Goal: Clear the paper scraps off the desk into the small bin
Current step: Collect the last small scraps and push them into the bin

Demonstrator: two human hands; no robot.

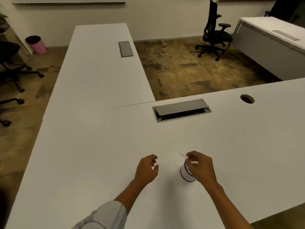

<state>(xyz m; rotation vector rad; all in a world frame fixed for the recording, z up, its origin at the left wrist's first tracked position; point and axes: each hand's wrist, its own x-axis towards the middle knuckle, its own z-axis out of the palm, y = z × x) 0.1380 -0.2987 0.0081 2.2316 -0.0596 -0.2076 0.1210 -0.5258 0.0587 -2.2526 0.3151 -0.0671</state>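
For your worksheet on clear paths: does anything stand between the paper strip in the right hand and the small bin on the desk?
Nothing visible does. The right hand pinches the strip right over the bin, whose open top is partly hidden by that hand.

On the desk (pixel 99 154) the small bin (pixel 187 174) stands right of the left hand (pixel 146 169) — under the right hand (pixel 202 166), which holds a paper scrap (pixel 184 156) — with the cable hatch (pixel 181 109) behind

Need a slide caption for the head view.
Right hand holds white paper strip over small white bin; left hand empty.
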